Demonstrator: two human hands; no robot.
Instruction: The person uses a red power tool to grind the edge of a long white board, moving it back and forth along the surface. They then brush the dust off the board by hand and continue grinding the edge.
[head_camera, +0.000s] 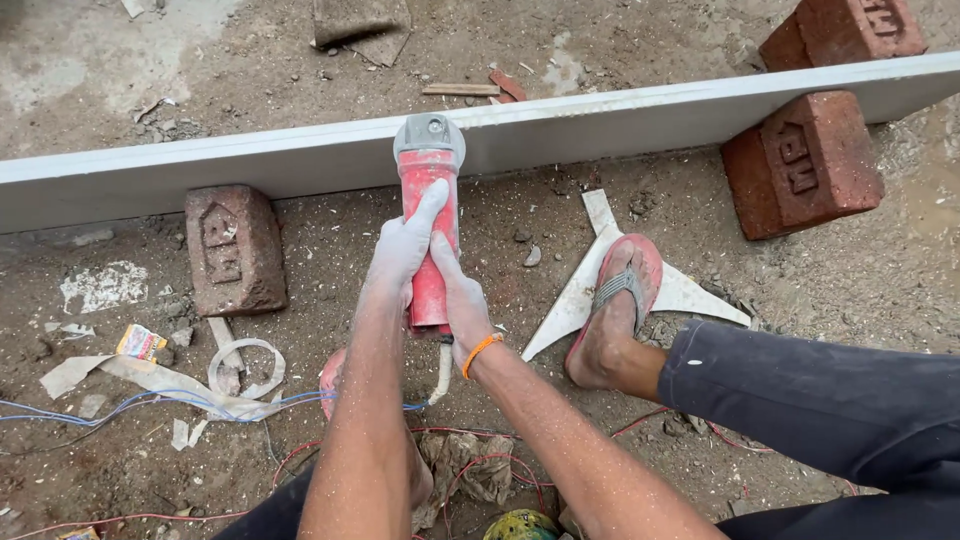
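Both the left hand (405, 245) and the right hand (462, 300) wrap tightly around the red angle grinder (428, 220), steadying its head against the long white slab (600, 120), which stands on edge on the dirt ground (340, 240), braced by bricks (805, 160) so it cannot tip.

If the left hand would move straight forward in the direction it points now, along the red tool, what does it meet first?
The left hand points up along the red grinder. Going straight on, it would probably first reach the tool's grey head, and right behind that the long white slab standing on edge. How close head and slab are is unclear.
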